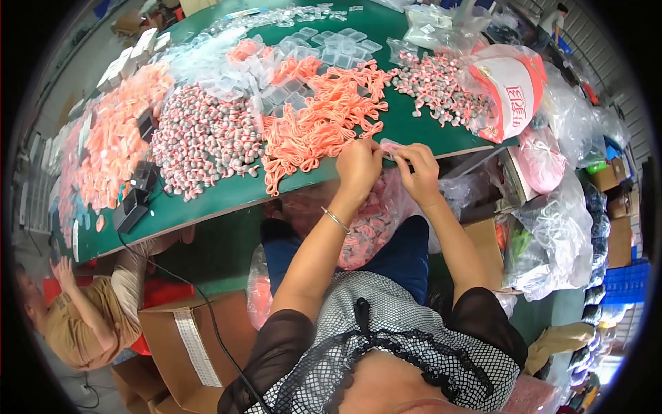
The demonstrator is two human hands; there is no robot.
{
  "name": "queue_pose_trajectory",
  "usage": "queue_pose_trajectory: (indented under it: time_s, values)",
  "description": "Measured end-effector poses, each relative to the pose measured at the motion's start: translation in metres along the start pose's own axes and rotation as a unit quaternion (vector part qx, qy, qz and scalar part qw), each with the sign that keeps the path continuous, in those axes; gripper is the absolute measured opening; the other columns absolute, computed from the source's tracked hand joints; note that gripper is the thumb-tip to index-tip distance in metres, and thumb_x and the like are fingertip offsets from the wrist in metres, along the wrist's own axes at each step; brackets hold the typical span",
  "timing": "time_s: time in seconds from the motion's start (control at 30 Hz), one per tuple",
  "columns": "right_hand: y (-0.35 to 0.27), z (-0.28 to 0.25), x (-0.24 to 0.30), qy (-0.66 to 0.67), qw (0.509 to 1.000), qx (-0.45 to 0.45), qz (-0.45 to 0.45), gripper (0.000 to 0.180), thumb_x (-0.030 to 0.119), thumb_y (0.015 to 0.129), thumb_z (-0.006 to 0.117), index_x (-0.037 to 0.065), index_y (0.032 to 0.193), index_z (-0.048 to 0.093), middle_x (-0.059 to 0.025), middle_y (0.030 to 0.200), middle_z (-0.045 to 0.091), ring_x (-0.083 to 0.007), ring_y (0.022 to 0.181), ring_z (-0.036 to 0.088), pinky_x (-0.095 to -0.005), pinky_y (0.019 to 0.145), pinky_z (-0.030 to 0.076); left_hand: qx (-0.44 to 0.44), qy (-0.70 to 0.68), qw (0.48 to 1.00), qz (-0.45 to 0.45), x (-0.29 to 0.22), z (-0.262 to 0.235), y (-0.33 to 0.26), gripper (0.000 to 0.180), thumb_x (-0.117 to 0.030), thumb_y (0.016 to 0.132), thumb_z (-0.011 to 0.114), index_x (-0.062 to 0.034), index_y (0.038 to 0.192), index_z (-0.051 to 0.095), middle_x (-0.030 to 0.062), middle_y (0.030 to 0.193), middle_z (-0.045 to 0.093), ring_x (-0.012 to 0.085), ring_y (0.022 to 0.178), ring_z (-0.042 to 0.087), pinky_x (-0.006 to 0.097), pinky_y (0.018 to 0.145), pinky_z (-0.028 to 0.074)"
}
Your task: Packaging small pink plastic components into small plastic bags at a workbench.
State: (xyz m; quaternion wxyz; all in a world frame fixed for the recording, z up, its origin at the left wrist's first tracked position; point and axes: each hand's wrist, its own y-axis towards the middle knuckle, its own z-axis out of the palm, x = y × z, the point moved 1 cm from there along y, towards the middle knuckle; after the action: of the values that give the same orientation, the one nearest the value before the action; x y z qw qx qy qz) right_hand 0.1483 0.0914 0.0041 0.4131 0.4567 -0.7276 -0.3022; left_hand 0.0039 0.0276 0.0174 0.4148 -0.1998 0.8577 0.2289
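My left hand (359,168) and my right hand (418,174) meet just over the front edge of the green table. Between their fingertips is a small transparent plastic box (391,146) with something pink in it. Both hands are closed on it, and my left fingers partly hide it. Beside my left hand lies a heap of orange looped cords (321,121). A pile of small pink-and-grey earbuds or similar pieces (207,141) lies further left, and another pile of them (441,86) is to the right. Transparent empty boxes (345,47) lie behind the cords.
A transparent bag of filled pink boxes (372,231) sits at my lap, below the green table (407,127). A red-and-white bag (507,90) stands at the right corner. Black devices (134,196) with a cable lie left. A seated co-worker (89,317) and a cardboard box (200,345) are at lower left.
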Motion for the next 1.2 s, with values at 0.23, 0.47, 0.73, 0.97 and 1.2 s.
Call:
queue_pose_trajectory:
  time_s: [0.23,0.47,0.73,0.97,1.2]
  values:
    - [-0.007,-0.008,0.0,-0.01,1.0,0.022,-0.006,0.017,0.001,0.074,0.074,0.004,0.088,0.065,-0.0094,0.089,0.065,-0.0293,0.085,0.064,-0.0375,0.075,0.053,-0.01,-0.008,0.999,0.044,0.005,0.003,-0.007,0.013,-0.015,0.075,0.075,-0.0027,0.08,0.074,0.0137,0.068,0.069,0.0301,0.064,0.067,0.04,0.062,0.052]
    - [-0.013,-0.011,-0.001,-0.008,0.998,0.061,-0.014,0.029,-0.002,0.072,0.073,0.003,0.1,0.065,-0.0125,0.098,0.062,-0.0328,0.096,0.061,-0.0409,0.084,0.051,0.015,0.045,0.968,0.246,0.007,-0.009,-0.004,0.037,-0.011,0.073,0.074,-0.0063,0.109,0.066,0.012,0.107,0.065,0.0314,0.095,0.063,0.04,0.078,0.052]
    - [-0.013,-0.015,-0.009,0.04,0.991,0.114,0.05,0.041,-0.003,0.07,0.073,0.003,0.11,0.065,-0.0125,0.098,0.061,-0.0279,0.094,0.061,-0.036,0.082,0.05,0.036,0.015,0.941,0.335,0.011,-0.011,-0.012,0.027,-0.014,0.08,0.07,-0.0032,0.104,0.065,0.0107,0.098,0.064,0.0306,0.089,0.06,0.041,0.079,0.05]
    - [-0.003,-0.014,0.0,0.148,0.961,0.2,0.117,0.033,0.002,0.071,0.073,0.002,0.104,0.068,-0.0103,0.096,0.063,-0.0239,0.089,0.062,-0.0325,0.077,0.05,0.052,-0.05,0.934,0.349,0.023,-0.024,-0.016,0.022,-0.02,0.082,0.07,-0.0029,0.094,0.064,0.0113,0.085,0.061,0.0312,0.079,0.061,0.04,0.068,0.05]
    - [0.085,-0.009,0.007,0.246,0.827,0.493,0.113,0.051,0.013,0.073,0.077,0.007,0.121,0.063,-0.0053,0.108,0.065,-0.0185,0.102,0.06,-0.0321,0.089,0.048,-0.013,-0.046,0.971,0.232,0.026,-0.031,-0.06,0.022,-0.02,0.084,0.069,-0.0042,0.098,0.065,0.0121,0.087,0.061,0.0331,0.074,0.064,0.042,0.063,0.052]
